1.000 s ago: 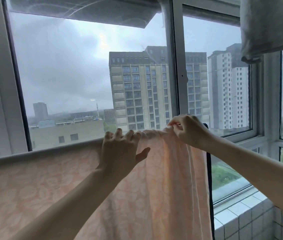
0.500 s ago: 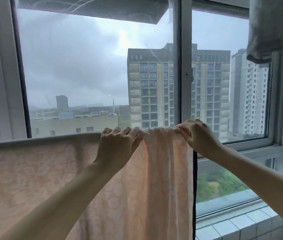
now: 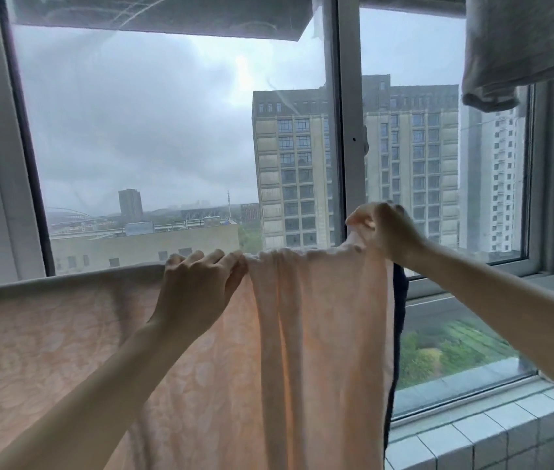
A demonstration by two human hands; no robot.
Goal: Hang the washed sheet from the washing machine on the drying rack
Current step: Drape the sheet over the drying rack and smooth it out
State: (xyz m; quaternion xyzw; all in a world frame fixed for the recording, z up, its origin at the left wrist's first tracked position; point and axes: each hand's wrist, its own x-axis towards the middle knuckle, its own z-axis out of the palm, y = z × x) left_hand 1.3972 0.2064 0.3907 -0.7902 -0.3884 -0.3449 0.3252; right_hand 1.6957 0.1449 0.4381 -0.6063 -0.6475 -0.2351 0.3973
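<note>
A peach sheet [image 3: 65, 351] with a pale leaf pattern hangs over a horizontal rack bar that it hides, filling the lower left and centre. Its right part is bunched into vertical folds. My left hand [image 3: 197, 293] grips the sheet's top edge over the bar, fingers curled over it. My right hand [image 3: 382, 232] pinches the sheet's top right corner and holds it lifted a little above the line of the bar. A dark strip [image 3: 399, 310] runs down just behind the sheet's right edge.
A large window [image 3: 346, 130] with white frames stands right behind the sheet, with tall buildings outside. A grey cloth [image 3: 519, 49] hangs at the top right. A white tiled ledge [image 3: 479, 432] lies below the window at the lower right.
My right hand has pulled the sheet's corner to the right and raised it. The bunched folds have spread wider. My left hand has closed on the top edge.
</note>
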